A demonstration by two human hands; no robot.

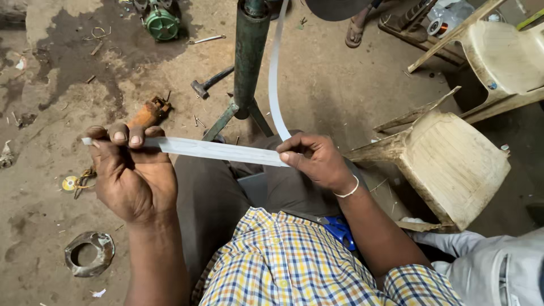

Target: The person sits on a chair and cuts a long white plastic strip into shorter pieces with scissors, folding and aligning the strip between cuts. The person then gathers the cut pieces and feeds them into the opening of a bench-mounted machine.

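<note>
Pinched at both ends: our left hand (133, 178) pressed the near end of a long pale strip (218, 151) between thumb and curled fingers, and our right hand (317, 161) nipped it between thumb and forefinger, each grip closed on the strip. It lay stretched level between the two hands, above our lap.

Items recorded, largest first:

- Dirt floor (45, 192), stained dark in patches and strewn with scraps.
- Pale plastic chair (447, 164), tipped on its side just right of our right arm; a second chair (504, 56) behind it.
- Green metal post (249, 56) on splayed feet, standing ahead of our knees. Beside it the strip's free length curved upward and passed out of view.
- Green motor housing (162, 22), far left on the floor.
- Hammer (209, 82), lying left of the post.
- Orange-handled tool (148, 113), just beyond our left fingers.
- Metal ring (89, 253), flat on the floor by our left forearm.
- Blue-handled scissors (340, 229), resting at our waist against the checked shirt.
- Sandalled foot (356, 33) of another person, top of view.

Hazards, as we judged them: the strip looked thin and springy, so a slackened pinch at either end could have let it whip back or twist. A thin edge drawn through bare fingers could have cut them. Too sharp a bend between the hands might have creased it. The trailing length could have snagged on the post's feet.
</note>
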